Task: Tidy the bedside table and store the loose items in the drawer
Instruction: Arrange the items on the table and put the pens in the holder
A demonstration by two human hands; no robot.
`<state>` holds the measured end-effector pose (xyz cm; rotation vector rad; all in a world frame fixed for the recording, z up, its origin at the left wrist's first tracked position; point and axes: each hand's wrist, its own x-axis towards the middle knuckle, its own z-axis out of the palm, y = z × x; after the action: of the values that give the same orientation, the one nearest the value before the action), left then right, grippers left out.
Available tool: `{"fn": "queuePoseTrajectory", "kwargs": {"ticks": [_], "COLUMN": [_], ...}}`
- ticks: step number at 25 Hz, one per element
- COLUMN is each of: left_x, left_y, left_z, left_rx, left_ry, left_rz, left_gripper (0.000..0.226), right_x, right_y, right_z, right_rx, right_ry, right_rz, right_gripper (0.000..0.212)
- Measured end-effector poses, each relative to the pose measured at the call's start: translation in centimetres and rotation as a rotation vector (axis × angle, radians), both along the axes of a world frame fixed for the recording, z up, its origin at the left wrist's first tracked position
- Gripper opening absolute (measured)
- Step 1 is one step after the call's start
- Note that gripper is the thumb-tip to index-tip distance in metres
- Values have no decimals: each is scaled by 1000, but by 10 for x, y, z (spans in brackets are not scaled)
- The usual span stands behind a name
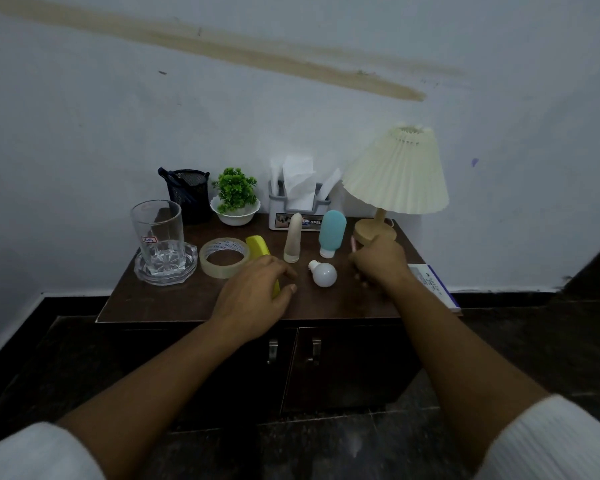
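The left grip [257, 289] curls down round the near end of the yellow comb [257, 247] on the worktop [174, 299], with the tape roll [224, 258] just to its left. The right grip [378, 263] pinches a thin pink stick [353, 244], the lamp base [374, 230] just beyond it. The white bulb [324, 273] lies between the two grips

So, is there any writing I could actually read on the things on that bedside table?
"OPEL": on the front label of the tissue holder; the rest of that label is blurred.
Tape roll: print inside the ring, too small to read.
Glass: sticker, mark unreadable.
Booklet at the right edge: print blurred.
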<state>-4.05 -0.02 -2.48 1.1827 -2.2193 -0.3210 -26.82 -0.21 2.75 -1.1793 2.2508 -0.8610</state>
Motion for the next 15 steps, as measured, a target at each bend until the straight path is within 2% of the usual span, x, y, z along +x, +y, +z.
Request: {"fn": "queuePoseTrajectory", "kwargs": {"ticks": [2,4,6,8,10,12,15], "left_x": [-2,-3,-4,-3,5,22,56], "left_y": [10,17,27,34,32,20,-4], "left_z": [9,20,34,46,56,63,80], "left_rx": [98,315,609,731,697,563,277], "left_ry": [80,267,524,677,775,813,656], "left_rz": [-2,-13,-61,-98,-70,12,112], "left_gripper": [17,14,17,24,22,15,15], "right_x": [10,25,47,70,90,106,122], "right_y": [31,58,78,86,80,66,33], "right_z": [13,22,27,29,30,37,65], "right_rx": [-24,-121,-196,-201,-208,-243,-423], "right_ry": [-197,-366,-472,-508,-508,-497,-458], "right_rz": [-14,28,140,268,385,443,510], "right_gripper": [7,7,15,20,18,12,11]}}
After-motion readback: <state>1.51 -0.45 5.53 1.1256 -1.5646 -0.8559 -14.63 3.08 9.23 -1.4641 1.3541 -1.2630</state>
